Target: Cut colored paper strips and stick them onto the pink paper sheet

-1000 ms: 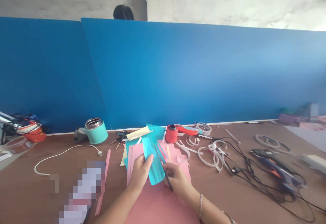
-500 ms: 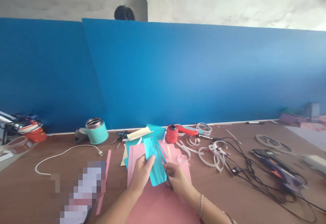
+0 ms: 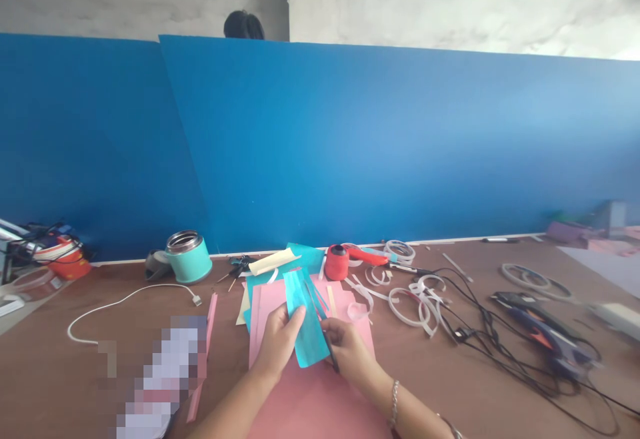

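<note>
A folded-looking strip of turquoise paper [image 3: 306, 322] is pinched in my left hand [image 3: 280, 339], thumb on top. My right hand [image 3: 347, 349] is closed round a dark, slim tool [image 3: 330, 352], probably scissors, which lies along the paper's right edge. The tool's handles are mostly hidden by the fingers. Under both hands lie sheets of pink paper [image 3: 310, 399]. Thin turquoise and pink strips show just beyond the right hand. More turquoise paper [image 3: 313, 257] and a rolled cream piece [image 3: 273, 262] rest behind the pink sheets.
Behind the sheets stands a red round object [image 3: 337, 263]. A turquoise metal cup [image 3: 189, 257] and a white cable [image 3: 135, 291] are at the left. White strip coils [image 3: 410, 307], black cords and a blue-black tool [image 3: 550, 339] lie at the right. A blue partition [image 3: 350, 146] rises behind; a person's head shows above it.
The turquoise paper has tilted and shifted very slightly in my left hand. My right hand and the dark tool have hardly moved.
</note>
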A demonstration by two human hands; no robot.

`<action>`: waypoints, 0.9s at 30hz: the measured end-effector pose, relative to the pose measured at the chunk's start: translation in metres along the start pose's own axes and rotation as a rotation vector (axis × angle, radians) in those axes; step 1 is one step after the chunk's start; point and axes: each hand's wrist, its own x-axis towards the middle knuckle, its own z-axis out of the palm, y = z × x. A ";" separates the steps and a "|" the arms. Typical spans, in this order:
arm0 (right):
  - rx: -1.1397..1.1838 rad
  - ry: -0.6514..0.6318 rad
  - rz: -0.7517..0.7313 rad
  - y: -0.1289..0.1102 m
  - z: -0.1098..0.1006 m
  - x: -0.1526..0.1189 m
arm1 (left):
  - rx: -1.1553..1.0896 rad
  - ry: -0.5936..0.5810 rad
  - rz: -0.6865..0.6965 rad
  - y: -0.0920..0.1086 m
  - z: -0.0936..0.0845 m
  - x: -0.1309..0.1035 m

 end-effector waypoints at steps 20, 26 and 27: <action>-0.050 0.030 -0.033 -0.004 0.000 -0.003 | -0.002 -0.011 -0.022 0.001 0.004 -0.005; 0.025 0.014 -0.051 -0.002 -0.001 -0.001 | -0.022 -0.015 -0.042 0.007 0.008 -0.008; 0.036 0.011 -0.051 -0.001 -0.001 -0.001 | -0.024 -0.022 -0.043 0.007 0.008 -0.009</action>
